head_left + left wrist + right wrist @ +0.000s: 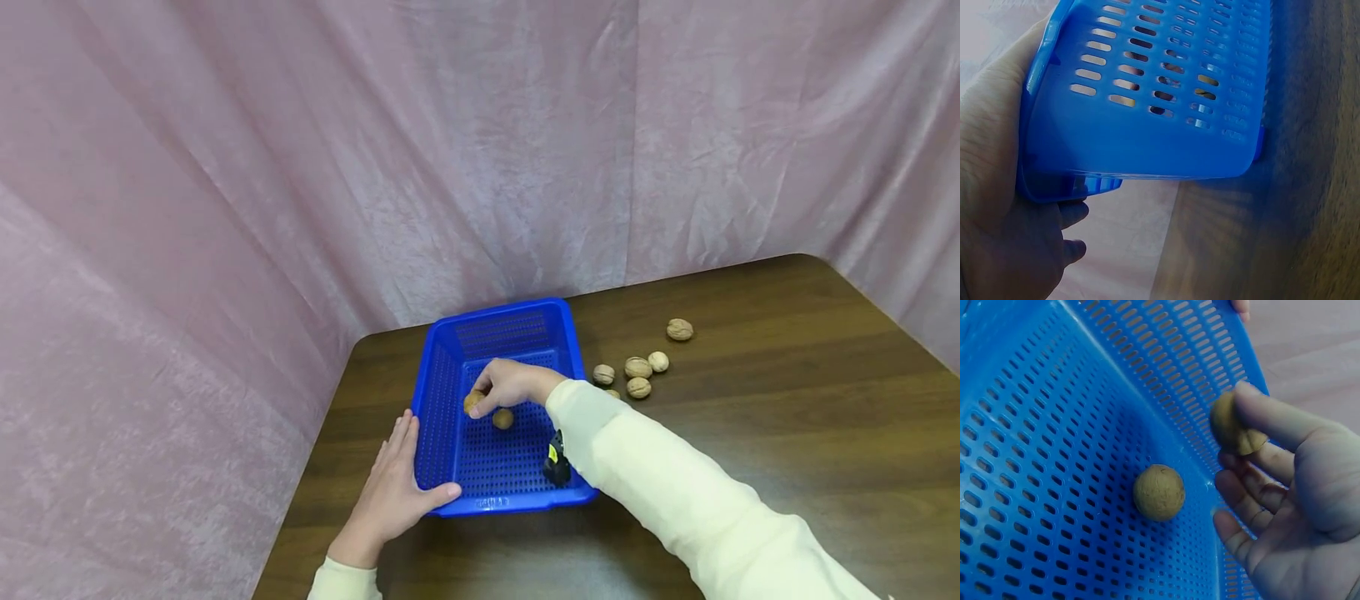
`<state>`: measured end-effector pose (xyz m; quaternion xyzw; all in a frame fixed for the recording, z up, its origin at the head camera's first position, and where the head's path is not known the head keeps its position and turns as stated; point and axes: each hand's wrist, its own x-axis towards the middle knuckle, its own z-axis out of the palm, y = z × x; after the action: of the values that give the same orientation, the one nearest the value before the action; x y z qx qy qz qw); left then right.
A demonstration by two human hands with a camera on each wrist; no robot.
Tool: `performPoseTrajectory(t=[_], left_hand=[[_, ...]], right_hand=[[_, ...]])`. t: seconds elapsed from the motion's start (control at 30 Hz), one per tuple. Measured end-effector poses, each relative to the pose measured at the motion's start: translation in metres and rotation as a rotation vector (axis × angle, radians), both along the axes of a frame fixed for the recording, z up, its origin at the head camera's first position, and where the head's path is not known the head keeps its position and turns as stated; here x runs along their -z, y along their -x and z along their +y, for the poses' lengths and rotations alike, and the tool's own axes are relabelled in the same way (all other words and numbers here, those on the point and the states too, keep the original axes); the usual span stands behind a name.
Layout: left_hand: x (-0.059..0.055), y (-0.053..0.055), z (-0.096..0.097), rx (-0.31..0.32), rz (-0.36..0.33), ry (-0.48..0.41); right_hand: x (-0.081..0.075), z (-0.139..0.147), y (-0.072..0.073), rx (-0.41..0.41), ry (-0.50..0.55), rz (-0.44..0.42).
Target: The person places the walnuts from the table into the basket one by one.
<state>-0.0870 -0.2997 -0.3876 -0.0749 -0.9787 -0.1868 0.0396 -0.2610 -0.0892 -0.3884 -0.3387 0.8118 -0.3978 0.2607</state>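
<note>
A blue plastic basket (517, 503) with slotted walls stands on the table. Over its inside, my right hand (512, 383) pinches a brown walnut (1225, 424) between thumb and fingers, held above the basket's floor near the left wall. One more walnut (503, 419) lies on the basket floor just below that hand. My left hand (393, 487) rests against the near left corner of the basket, its fingers straight along the outer left side and its thumb on the front rim. In the left wrist view, the basket's rim lies against that hand.
Several walnuts (638, 368) lie loose on the brown wooden table (780, 367) to the right of the basket, one partly hidden behind my right sleeve. A black wrist device (557, 467) hangs at the right cuff. Pink curtains (480, 167) hang behind the table.
</note>
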Motion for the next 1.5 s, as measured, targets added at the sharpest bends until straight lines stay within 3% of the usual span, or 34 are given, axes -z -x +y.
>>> performPoseTrajectory(t=[0.57, 0.87, 1.5], left_hand=[[-0.002, 0.001, 0.0, -0.003, -0.019, -0.017], [0.0, 0.0, 0.0, -0.009, -0.014, -0.013], [0.002, 0.0, 0.0, -0.009, 0.008, -0.02]], right_hand=[[0.006, 0.003, 0.005, -0.003, -0.1, 0.084], [0.01, 0.002, 0.003, -0.013, -0.187, 0.083], [0.007, 0.003, 0.002, 0.014, -0.138, 0.061]])
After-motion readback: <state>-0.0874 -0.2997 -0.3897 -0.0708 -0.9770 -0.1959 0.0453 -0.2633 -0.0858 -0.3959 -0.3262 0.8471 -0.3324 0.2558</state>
